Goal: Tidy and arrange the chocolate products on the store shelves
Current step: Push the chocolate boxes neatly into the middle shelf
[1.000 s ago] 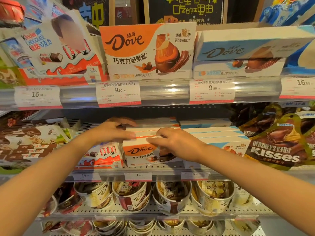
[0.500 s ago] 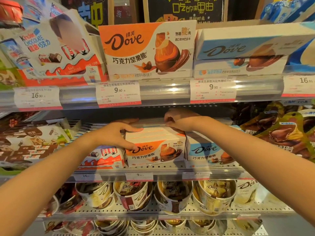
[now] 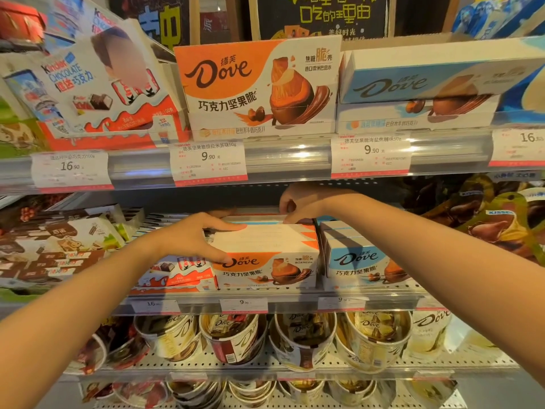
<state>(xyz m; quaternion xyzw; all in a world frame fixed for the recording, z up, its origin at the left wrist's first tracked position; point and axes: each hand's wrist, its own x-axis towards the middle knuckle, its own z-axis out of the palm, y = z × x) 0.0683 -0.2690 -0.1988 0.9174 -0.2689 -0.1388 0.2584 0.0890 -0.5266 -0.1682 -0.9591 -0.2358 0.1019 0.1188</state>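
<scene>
I'm seeing the orange Dove boxes (image 3: 265,255) sitting as a row on the middle shelf (image 3: 265,296), w/ the blue Dove boxes (image 3: 358,258) just beside on the right & Kinder boxes (image 3: 174,276) on the left. Left hand (image 3: 188,240) is gripping the row's left front corner, fingers spread, thumb over the top. Right hand (image 3: 298,202) is reaching to the row's back, fingers curled, pinching a box's top edge there.
</scene>
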